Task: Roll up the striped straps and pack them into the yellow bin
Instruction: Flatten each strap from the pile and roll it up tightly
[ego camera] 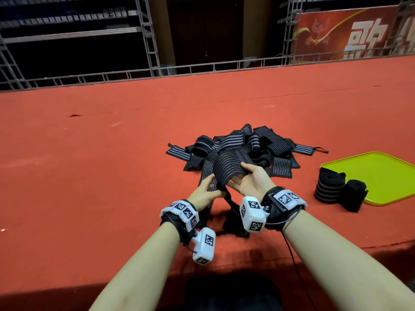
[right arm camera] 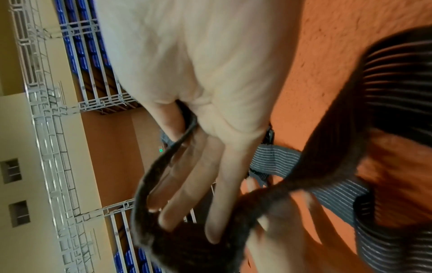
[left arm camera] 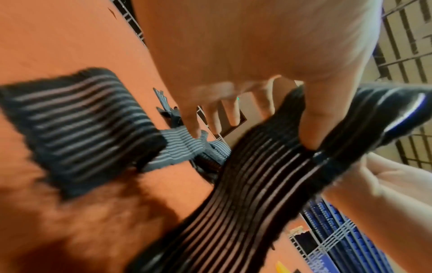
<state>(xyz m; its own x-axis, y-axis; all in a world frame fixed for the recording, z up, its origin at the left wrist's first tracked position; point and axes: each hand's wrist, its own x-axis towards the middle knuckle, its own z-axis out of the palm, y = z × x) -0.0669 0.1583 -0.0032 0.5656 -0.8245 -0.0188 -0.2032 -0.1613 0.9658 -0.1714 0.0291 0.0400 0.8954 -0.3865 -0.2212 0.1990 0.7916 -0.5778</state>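
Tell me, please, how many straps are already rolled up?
2: a striped rolled strap and a darker rolled strap, side by side at the yellow bin's near-left edge. The loose pile might hide more.

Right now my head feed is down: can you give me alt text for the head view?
Both hands hold one striped strap above a red table, the left hand pinching its near end and the right hand gripping its far end. Behind lies a pile of loose straps; at right, two rolled straps stand at the edge of a yellow tray.

Indoor sports hall/arena indicated: red carpeted stage point(ego camera: 202, 104), metal truss point(ego camera: 148, 34) at 11 o'clock, blue seat rows point(right arm camera: 77, 42), red banner point(ego camera: 350, 34) at 1 o'clock.
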